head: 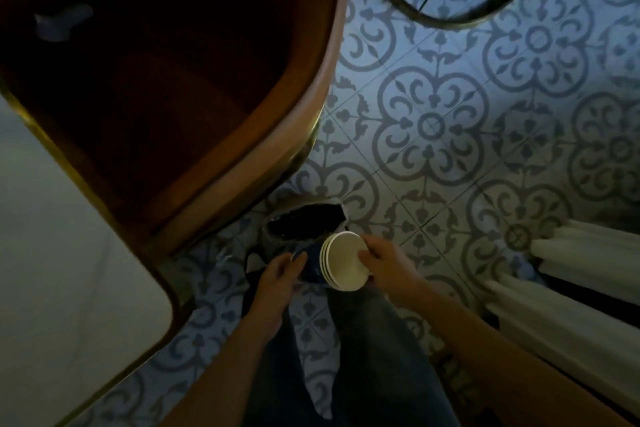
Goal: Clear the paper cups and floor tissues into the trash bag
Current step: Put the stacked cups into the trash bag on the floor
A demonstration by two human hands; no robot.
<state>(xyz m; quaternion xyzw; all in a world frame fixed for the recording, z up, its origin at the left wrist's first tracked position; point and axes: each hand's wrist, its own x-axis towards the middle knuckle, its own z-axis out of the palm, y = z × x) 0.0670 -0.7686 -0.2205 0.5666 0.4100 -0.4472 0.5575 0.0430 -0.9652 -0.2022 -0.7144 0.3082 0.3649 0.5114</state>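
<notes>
**Blue paper cups held over the open bag**

Blue on the outside and white within, a nested stack of paper cups [341, 262] lies on its side between both hands, its rims turned toward the right. The right hand [381, 263] closes its fingers on the rim of the outermost cup. The left hand [280, 276] curls around the base end of the stack, thumb and fingers on the blue wall. Just beyond the cups, the dark plastic trash bag [304, 220] sits on the patterned grey-and-white tiled floor [429, 125], its mouth gaping open. A brown curved-back chair [194, 87] stands to the left, beside a white table with a rounded corner [69, 253]. White cloth [571, 270] hangs at the right.
</notes>
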